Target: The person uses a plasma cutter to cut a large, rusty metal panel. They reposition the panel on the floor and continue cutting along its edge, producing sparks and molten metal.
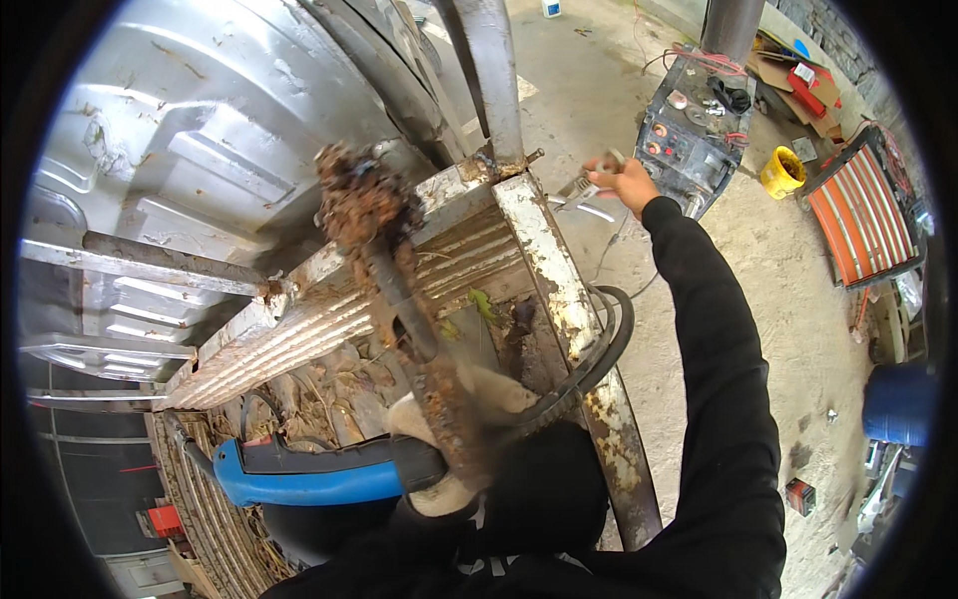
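My left hand (pixel 438 500), in a pale work glove, is closed around the black end of a blue-and-black welding torch (pixel 314 483), which points left. A thick corrugated cable (pixel 623 329) runs from near the glove over the rusty steel frame (pixel 554 254). Close to the camera, a heavily rusted metal bar (pixel 449 419) with a crusted lump on top rises past the glove; whether the left hand also grips it cannot be told. My bare right hand (pixel 630 186) is stretched far forward, holding a small metal hand tool (pixel 580 193) whose exact kind is unclear.
Beyond my right hand stands a machine with control knobs (pixel 673 150), loose items on top. To the right are a yellow bucket (pixel 783 174), an orange slatted panel (pixel 861 217) and a blue drum (pixel 898 404). Dented sheet metal (pixel 194 142) fills the upper left; dry leaves (pixel 329 404) lie below.
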The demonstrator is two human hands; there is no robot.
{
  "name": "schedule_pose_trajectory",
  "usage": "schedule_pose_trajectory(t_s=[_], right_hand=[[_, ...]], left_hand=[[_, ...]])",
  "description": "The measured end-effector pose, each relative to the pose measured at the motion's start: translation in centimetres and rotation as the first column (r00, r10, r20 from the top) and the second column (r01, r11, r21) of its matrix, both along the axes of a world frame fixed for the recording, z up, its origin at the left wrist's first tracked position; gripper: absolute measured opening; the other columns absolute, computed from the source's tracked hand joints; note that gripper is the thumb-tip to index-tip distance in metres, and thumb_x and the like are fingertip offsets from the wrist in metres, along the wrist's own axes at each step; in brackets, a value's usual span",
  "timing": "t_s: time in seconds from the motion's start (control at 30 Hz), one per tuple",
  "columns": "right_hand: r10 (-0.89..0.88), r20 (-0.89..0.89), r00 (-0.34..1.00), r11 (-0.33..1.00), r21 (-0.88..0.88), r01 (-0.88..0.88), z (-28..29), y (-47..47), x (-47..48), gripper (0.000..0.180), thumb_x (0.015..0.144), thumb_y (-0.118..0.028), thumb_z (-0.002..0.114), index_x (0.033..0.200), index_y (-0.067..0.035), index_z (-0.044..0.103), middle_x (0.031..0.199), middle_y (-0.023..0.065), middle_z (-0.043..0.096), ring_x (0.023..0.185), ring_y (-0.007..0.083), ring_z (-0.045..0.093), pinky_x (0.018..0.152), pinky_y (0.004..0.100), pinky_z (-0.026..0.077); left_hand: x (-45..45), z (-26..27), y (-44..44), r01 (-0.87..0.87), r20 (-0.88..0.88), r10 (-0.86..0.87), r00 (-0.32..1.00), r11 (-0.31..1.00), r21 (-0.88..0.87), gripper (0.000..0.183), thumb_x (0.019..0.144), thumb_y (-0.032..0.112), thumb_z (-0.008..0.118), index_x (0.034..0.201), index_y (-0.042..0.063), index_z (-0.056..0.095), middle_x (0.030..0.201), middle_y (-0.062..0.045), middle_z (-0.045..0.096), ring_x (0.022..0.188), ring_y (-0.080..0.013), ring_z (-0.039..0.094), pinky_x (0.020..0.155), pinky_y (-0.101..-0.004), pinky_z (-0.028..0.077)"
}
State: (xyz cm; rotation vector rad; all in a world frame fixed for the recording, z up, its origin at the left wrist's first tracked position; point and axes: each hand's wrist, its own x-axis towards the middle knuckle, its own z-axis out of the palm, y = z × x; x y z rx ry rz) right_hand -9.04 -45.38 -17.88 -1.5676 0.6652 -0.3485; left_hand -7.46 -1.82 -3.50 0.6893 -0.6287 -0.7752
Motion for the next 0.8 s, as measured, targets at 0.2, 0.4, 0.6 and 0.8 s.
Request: schedule_pose_trajectory(t_s=[0.2, 0.4, 0.6, 0.8], right_hand=[[-0.211, -0.282, 0.936, 0.787, -0.616, -0.008, 2.5, 7.0, -5.4, 0.058, 0.087, -0.035, 0.075, 0.131, -0.001, 0.058, 0.113, 0.0131, 0.069, 0.102, 0.0219, 0.066, 0.089, 0.0342, 0.051], [0.222, -0.046, 0.974, 0.947, -0.227, -0.227, 8.0, 16.8, -13.7, 0.043, 0.103, -0.037, 0.053, 0.110, 0.003, 0.066, 0.105, 0.0092, 0.068, 0.102, 0.0164, 0.060, 0.094, 0.0314, 0.044], [0.141, 0.130, 0.981, 0.621, -0.784, 0.014, 14.5, 20.6, -9.9, 0.046, 0.098, -0.029, 0.055, 0.065, 0.002, 0.056, 0.058, 0.0088, 0.049, 0.054, 0.0229, 0.046, 0.054, 0.0374, 0.036], [0.296, -0.013, 0.955, 0.394, -0.909, -0.134, 24.4, 22.5, 1.8, 0.036, 0.099, -0.026, 0.064, 0.076, 0.003, 0.064, 0.054, 0.0077, 0.043, 0.049, 0.0144, 0.038, 0.049, 0.0315, 0.032]], left_hand=[[-0.2, -0.4, -0.7, -0.044, -0.011, 0.043, 0.999, 0.996, -0.083, 0.011, 0.084, 0.002, 0.052, 0.095, 0.003, 0.055, 0.110, -0.015, 0.052, 0.117, -0.0394, 0.056, 0.098, -0.0548, 0.047], [0.4, -1.8, 0.4, -0.158, -0.069, 0.150, 0.986, 0.977, -0.143, 0.011, 0.085, 0.001, 0.050, 0.094, 0.003, 0.054, 0.108, -0.015, 0.052, 0.117, -0.0399, 0.056, 0.098, -0.0557, 0.047], [1.6, -3.5, 4.0, -0.358, -0.488, 0.330, 0.808, 0.933, 0.038, 0.011, 0.079, 0.010, 0.056, 0.088, 0.005, 0.057, 0.100, -0.011, 0.055, 0.107, -0.0383, 0.061, 0.097, -0.0573, 0.050], [3.3, -5.0, 5.1, -0.385, -0.692, 0.397, 0.603, 0.905, 0.183, 0.021, 0.074, 0.011, 0.064, 0.093, 0.002, 0.066, 0.097, -0.013, 0.062, 0.101, -0.0352, 0.062, 0.094, -0.0540, 0.050]])
